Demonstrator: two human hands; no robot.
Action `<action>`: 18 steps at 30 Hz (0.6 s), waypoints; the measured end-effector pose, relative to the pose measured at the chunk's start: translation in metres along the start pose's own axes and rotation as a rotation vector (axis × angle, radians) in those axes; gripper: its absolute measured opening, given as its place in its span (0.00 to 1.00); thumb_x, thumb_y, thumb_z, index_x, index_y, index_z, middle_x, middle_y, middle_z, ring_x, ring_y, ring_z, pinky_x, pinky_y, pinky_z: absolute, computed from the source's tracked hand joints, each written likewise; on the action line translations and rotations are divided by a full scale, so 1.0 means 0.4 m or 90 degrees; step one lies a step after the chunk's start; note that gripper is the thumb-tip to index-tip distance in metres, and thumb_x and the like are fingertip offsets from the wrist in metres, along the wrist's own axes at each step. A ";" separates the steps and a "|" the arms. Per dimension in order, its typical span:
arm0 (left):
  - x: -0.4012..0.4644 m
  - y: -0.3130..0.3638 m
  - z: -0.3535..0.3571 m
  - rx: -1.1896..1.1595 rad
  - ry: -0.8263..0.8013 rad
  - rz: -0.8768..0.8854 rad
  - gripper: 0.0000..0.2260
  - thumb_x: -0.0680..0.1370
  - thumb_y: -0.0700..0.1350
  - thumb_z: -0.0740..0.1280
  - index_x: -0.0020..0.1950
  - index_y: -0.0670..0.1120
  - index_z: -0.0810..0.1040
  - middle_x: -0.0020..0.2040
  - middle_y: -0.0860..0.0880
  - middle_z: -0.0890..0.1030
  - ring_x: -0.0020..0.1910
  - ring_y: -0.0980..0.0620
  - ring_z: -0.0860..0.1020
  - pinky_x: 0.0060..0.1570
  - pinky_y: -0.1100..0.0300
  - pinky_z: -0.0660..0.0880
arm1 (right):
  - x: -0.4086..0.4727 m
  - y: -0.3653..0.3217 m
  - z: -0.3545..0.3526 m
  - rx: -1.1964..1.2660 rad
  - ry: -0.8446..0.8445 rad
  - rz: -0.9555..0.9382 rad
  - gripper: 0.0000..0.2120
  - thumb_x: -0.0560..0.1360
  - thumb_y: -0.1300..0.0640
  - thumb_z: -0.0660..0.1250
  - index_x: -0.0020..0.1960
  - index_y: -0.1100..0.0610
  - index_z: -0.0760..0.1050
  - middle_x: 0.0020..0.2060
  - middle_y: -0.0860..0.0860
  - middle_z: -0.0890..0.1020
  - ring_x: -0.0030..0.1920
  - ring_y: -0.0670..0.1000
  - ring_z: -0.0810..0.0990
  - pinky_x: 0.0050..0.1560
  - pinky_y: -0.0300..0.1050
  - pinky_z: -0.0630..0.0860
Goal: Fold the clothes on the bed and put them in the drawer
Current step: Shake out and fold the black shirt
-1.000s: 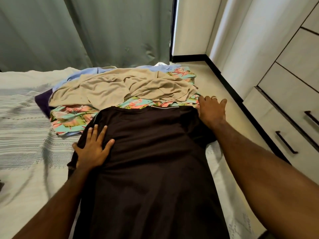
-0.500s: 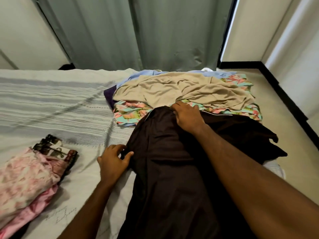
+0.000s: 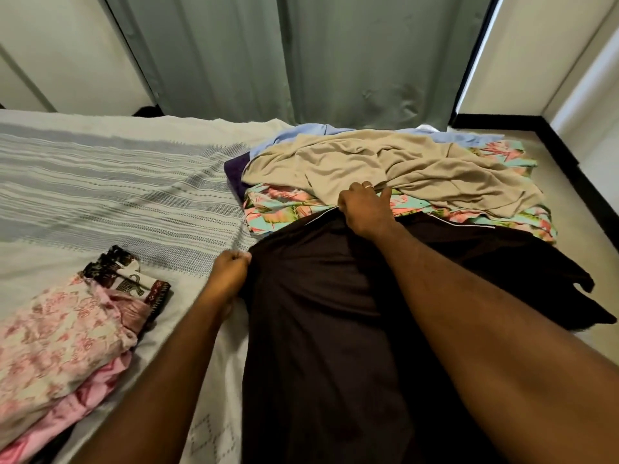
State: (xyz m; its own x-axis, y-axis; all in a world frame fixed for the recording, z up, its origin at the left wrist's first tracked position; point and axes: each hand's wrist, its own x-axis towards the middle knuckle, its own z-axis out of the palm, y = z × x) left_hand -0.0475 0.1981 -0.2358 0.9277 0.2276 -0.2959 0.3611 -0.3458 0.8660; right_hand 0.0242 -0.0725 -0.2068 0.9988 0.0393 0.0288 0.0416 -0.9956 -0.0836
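Head view: both hands' fingers gripping dark brown garment (image 3: pixel 321 329), half-folded lengthwise.

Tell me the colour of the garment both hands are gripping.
Dark brown garment, almost black, plain; the head view shows it.

bed (image 3: pixel 100 182) | striped cover | dark garment (image 3: pixel 318 329) spread flat | unfolded heap (image 3: pixel 385 169) beyond | folded stack (image 3: pixel 67 336) left
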 end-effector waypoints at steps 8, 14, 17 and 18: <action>0.138 -0.014 -0.031 0.283 0.096 0.237 0.08 0.83 0.45 0.63 0.52 0.40 0.76 0.46 0.37 0.81 0.47 0.38 0.78 0.44 0.50 0.69 | 0.036 0.020 0.031 0.119 0.073 -0.071 0.02 0.83 0.58 0.54 0.54 0.52 0.64 0.48 0.56 0.77 0.48 0.61 0.76 0.53 0.58 0.72; 0.209 -0.068 -0.037 0.101 0.120 0.129 0.20 0.85 0.46 0.59 0.33 0.45 0.66 0.32 0.46 0.71 0.38 0.47 0.71 0.39 0.53 0.64 | 0.108 0.031 0.020 -0.003 0.075 -0.154 0.08 0.84 0.50 0.54 0.60 0.52 0.65 0.52 0.58 0.75 0.48 0.64 0.77 0.43 0.54 0.70; 0.222 -0.072 -0.026 0.092 0.142 0.112 0.19 0.85 0.47 0.59 0.33 0.45 0.67 0.34 0.40 0.74 0.38 0.46 0.72 0.40 0.53 0.64 | 0.143 0.013 0.031 -0.048 0.040 -0.144 0.09 0.84 0.49 0.54 0.61 0.52 0.66 0.54 0.58 0.76 0.51 0.64 0.78 0.45 0.54 0.68; 0.225 -0.076 -0.025 0.108 0.149 0.115 0.19 0.85 0.47 0.59 0.35 0.43 0.69 0.37 0.35 0.77 0.39 0.41 0.74 0.41 0.50 0.66 | 0.146 0.007 0.036 -0.052 0.024 -0.132 0.10 0.84 0.48 0.54 0.61 0.52 0.67 0.55 0.58 0.76 0.52 0.64 0.78 0.47 0.55 0.68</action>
State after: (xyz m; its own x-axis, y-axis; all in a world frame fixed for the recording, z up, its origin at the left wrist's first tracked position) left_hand 0.0241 0.2383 -0.2850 0.9384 0.3445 -0.0261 0.2215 -0.5420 0.8106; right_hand 0.0830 -0.0717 -0.2195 0.9676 0.2415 0.0739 0.2415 -0.9704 0.0090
